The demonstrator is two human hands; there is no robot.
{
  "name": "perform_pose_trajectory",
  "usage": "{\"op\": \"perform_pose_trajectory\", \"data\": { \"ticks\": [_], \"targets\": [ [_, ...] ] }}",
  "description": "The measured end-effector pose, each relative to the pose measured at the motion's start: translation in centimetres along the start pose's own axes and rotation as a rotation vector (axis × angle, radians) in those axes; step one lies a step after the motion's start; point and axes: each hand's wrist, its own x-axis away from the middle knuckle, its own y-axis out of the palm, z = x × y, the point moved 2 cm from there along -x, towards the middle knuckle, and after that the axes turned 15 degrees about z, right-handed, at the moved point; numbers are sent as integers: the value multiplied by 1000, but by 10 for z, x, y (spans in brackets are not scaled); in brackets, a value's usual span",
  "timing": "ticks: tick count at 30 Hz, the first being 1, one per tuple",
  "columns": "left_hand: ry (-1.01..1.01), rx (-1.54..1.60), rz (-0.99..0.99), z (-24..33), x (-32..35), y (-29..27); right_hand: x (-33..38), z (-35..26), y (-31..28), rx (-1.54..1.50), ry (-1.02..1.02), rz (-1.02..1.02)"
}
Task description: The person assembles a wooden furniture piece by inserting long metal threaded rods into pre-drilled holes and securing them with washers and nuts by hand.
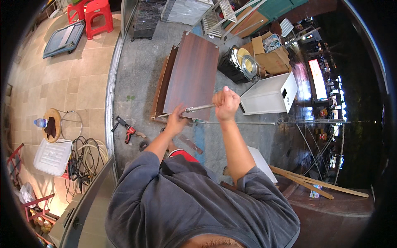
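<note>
A wood-grain brown panel [192, 74] stands in front of me, over a box-like wooden piece [162, 89] on its left side. My right hand [226, 105] is closed around the right end of a slim metal bar tool [202, 108], which has a thicker head like a ratchet wrench's. That head lies at the panel's near edge. Fingers apart and slightly blurred, my left hand [177, 122] is beside the tool's head at this edge. Whether it touches the head or the panel, I cannot tell. What the head sits on is hidden.
Left of my feet lie a red-and-black power tool [130, 132] and a flat metal strip [191, 144]. A white bin [271, 94] lies right of the panel, near a black crate [233, 66] and a cardboard box [271, 56]. Wooden slats [306, 180] rest at lower right.
</note>
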Motion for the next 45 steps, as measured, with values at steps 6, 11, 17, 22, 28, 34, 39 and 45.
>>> {"op": "perform_pose_trajectory", "data": {
  "ticks": [6, 11, 17, 22, 28, 34, 39, 45],
  "targets": [
    [99, -120, 82, 8, -5, -10, -4, -1, -2, -4, -8, -10],
    [-302, -334, -268, 23, -7, -19, -2, 2, -8, -12, 3, -20],
    [147, 94, 45, 26, -4, 9, -5, 0, -1, 5, -5, -5],
    [-242, -113, -132, 22, -4, -11, -3, -1, -10, -4, 4, 0],
    [123, 30, -46, 26, 5, 6, -2, -1, 2, 1, 12, 4],
    [77, -100, 5, 54, 0, -1, -6, 2, -7, -20, 11, 43],
    [70, 44, -126, 23, 24, -6, -6, 1, -4, -72, 24, 19],
    [53, -154, -195, 20, 3, -10, -2, -2, 5, 0, -13, -3]
  ]
}}
